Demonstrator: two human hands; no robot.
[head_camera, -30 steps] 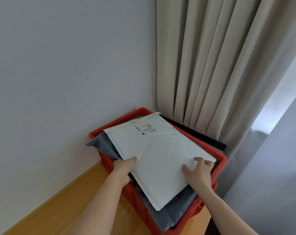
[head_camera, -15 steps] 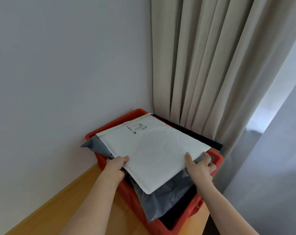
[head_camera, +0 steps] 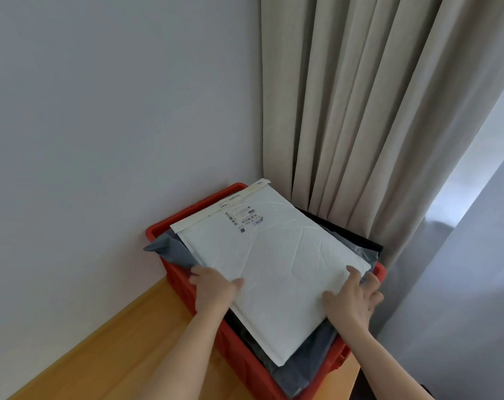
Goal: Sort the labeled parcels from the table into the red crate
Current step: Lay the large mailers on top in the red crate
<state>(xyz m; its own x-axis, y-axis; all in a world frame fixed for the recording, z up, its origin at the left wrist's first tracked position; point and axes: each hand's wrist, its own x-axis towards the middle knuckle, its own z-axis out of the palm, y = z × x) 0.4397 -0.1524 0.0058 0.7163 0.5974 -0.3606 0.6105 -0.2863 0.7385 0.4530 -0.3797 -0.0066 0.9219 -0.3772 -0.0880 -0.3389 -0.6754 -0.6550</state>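
A white padded mailer [head_camera: 274, 255] with a printed label near its far end lies across the top of the red crate [head_camera: 193, 215], on a grey poly bag [head_camera: 173, 249] and a black parcel [head_camera: 346, 235]. My left hand [head_camera: 213, 290] grips the mailer's left edge, thumb on top. At the mailer's right corner, my right hand [head_camera: 354, 298] holds the edge with its thumb on the top face and the fingers spread beyond it. The mailer's near corner sticks out over the grey bag inside the crate.
The crate stands on a wooden table [head_camera: 123, 359] in the corner, against a pale wall [head_camera: 100, 140]. A beige curtain [head_camera: 375, 111] hangs right behind the crate. Grey floor [head_camera: 461, 284] lies to the right.
The white mailer has slid back towards me and to the right over the crate. Both hands stayed on its edges and moved with it.
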